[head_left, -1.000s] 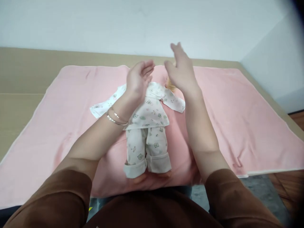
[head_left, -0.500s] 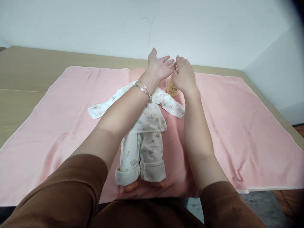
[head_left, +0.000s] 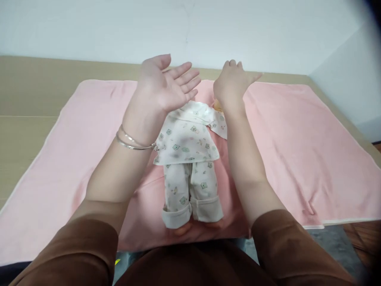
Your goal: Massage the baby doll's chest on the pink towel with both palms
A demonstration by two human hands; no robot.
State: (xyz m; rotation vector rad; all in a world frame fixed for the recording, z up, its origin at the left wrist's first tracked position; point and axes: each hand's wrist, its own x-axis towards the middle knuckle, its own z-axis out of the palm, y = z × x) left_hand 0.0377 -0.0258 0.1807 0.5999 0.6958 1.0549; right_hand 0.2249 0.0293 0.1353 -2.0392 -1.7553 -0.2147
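My left hand (head_left: pixel 169 85) is raised palm up above the doll's upper body, with its fingers spread and nothing solid in it. My right hand (head_left: pixel 230 81), seen from the back, has its fingers curled round the yellow bottle (head_left: pixel 218 105) and one finger stretched to the right. Only a small lower part of the bottle shows. Between my arms the doll lies in a white printed top (head_left: pixel 190 139) and matching trousers (head_left: pixel 178 186) with turned-up cuffs. Its feet (head_left: pixel 182 229) point towards me. My left hand and arm hide its head and one sleeve.
A pink blanket (head_left: pixel 285 151) with creases lies under the doll on a wooden table (head_left: pixel 29 91). Beyond the table's far edge stands a pale wall (head_left: pixel 104 31). The blanket's near edge hangs close to my body.
My left hand has moved left, away from my right hand, and turned its palm more upward. My right hand has turned and now covers more of the bottle. The view has shifted slightly.
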